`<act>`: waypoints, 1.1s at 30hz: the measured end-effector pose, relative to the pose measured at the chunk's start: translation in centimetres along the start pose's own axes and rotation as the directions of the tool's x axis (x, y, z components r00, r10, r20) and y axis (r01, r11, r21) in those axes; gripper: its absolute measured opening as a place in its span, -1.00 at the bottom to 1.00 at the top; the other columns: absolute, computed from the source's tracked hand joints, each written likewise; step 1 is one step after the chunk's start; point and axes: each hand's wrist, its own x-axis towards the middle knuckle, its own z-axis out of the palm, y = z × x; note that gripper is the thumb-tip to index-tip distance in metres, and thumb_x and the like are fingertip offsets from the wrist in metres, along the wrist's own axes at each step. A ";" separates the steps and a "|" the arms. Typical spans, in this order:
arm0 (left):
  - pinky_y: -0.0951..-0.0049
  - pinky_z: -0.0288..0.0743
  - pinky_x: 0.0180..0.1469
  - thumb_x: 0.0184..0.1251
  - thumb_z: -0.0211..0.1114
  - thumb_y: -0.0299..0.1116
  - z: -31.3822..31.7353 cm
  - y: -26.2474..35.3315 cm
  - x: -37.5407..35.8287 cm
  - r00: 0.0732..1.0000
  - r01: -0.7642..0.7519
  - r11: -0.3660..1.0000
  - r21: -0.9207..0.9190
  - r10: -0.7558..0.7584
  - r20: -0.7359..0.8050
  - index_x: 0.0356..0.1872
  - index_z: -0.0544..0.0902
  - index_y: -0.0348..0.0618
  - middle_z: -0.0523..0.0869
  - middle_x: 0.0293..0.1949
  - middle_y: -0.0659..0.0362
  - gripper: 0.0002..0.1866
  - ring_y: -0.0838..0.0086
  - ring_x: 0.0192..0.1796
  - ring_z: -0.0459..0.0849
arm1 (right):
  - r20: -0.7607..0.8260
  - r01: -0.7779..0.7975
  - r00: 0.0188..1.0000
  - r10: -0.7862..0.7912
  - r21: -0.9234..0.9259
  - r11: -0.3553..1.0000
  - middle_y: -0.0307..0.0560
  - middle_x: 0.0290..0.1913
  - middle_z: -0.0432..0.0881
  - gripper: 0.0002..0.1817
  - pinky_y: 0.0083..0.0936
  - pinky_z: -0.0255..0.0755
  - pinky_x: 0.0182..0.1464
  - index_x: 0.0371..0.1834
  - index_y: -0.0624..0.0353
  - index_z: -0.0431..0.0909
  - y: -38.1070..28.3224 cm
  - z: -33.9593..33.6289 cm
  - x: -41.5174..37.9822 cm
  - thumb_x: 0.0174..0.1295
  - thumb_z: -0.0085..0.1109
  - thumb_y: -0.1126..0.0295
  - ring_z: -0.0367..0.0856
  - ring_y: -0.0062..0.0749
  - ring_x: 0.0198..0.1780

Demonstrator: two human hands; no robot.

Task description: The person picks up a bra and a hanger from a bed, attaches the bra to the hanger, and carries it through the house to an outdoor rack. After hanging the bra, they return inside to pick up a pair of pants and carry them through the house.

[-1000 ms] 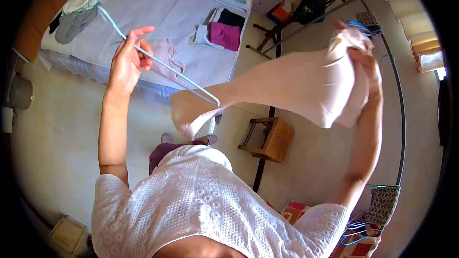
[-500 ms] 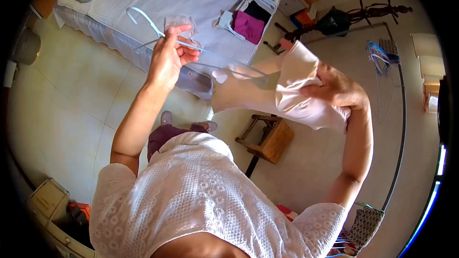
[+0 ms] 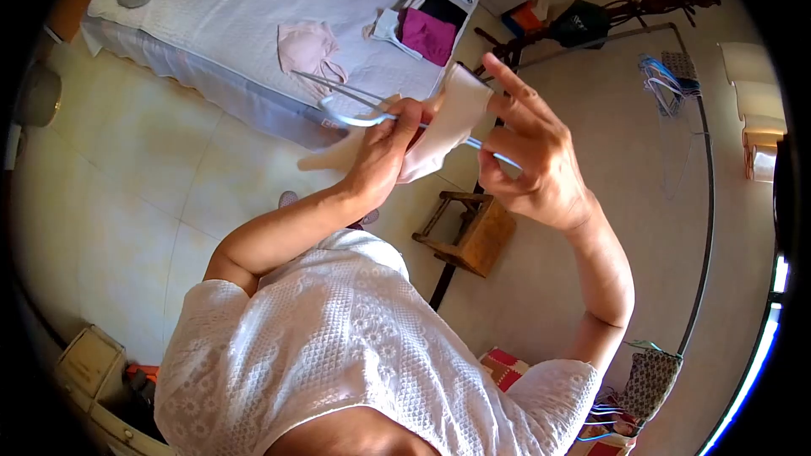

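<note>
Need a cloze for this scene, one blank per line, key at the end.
The left hand grips a light blue ____.
The folded magenta cloth lies on the ____.
The stool is made of ____.
The wearer's lace-patterned top is ____ in colour.
Missing words: hanger; bed; wood; white.

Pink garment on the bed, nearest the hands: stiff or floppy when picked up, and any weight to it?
Probably floppy: the pink garment lies loosely creased, with no shape held up. Likely light, since the fabric looks thin and narrows to slim strips. Pushed, it might bunch before it slides, as it rests slack on the bed.
</note>
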 end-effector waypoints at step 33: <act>0.53 0.24 0.07 0.22 0.01 -0.28 -0.9 7.4 3.2 0.715 -0.413 0.711 0.570 -0.135 0.686 -0.05 0.36 -0.25 0.51 -0.12 0.12 -0.67 0.43 -0.01 0.43 | 0.090 -0.348 0.791 0.605 0.879 0.325 -0.16 -0.53 0.51 -0.67 -0.65 0.23 -0.36 -0.55 0.25 0.51 0.9 4.6 0.5 0.14 -0.02 0.19 0.39 -0.57 -0.45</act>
